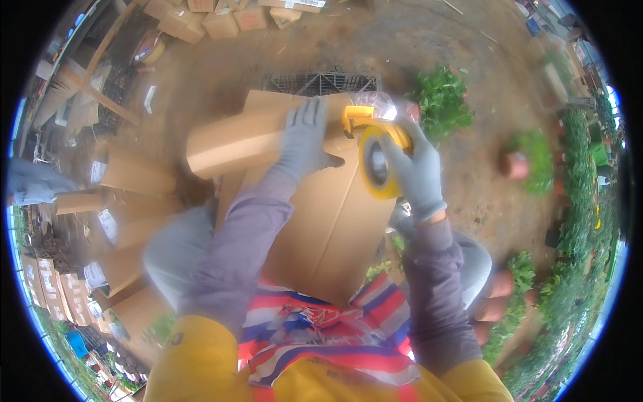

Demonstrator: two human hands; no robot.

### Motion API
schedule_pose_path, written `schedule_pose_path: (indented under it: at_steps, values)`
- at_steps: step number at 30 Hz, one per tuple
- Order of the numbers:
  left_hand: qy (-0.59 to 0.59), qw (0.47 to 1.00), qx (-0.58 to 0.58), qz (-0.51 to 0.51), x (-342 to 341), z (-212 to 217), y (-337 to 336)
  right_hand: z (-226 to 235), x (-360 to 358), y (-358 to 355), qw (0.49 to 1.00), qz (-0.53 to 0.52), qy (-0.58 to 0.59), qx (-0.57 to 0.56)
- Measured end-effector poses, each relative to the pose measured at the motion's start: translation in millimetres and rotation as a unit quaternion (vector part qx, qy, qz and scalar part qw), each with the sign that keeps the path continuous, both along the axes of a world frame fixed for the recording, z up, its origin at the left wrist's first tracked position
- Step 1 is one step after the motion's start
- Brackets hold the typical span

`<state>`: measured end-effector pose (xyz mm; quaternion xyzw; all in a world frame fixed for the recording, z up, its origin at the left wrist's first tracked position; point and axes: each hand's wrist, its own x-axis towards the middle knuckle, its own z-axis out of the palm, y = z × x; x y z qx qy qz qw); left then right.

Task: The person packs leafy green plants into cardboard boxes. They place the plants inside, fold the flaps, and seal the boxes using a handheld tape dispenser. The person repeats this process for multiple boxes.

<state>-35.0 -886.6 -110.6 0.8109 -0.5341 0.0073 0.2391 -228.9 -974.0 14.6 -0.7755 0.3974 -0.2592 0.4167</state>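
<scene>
A tall brown cardboard box [328, 221] lies across my lap, its far end pointing away from me. My left hand [303, 137], in a grey glove, presses flat on the box's far flap. My right hand [415, 171], also gloved, grips a yellow tape dispenser [375, 151] with a roll of tape, held against the box's right far edge. Purple sleeves cover both forearms. A striped red, white and blue cloth [321, 335] hangs over my front below the box.
Several more cardboard boxes [134, 174] stand at the left and along the top [221, 20]. A black plastic crate [321, 82] sits beyond the box. Green potted plants [442, 100] and clay pots [514, 164] line the dirt ground at the right.
</scene>
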Motion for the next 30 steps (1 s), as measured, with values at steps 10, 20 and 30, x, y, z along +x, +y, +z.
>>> schedule_pose_path:
  at_steps: [10,20,30]
  values:
    - [0.054,0.936,0.325,-0.126,59.5,31.7,-89.6,-38.0,6.6,10.5,0.991,0.015,-0.055,-0.121]
    - [0.245,0.895,0.3,-0.221,88.9,2.7,-121.2,-17.3,15.0,-4.4,0.997,-0.018,-0.068,0.013]
    - [0.456,0.75,0.36,-0.317,88.4,12.6,-134.8,-29.6,16.8,12.1,0.996,-0.063,0.006,-0.058]
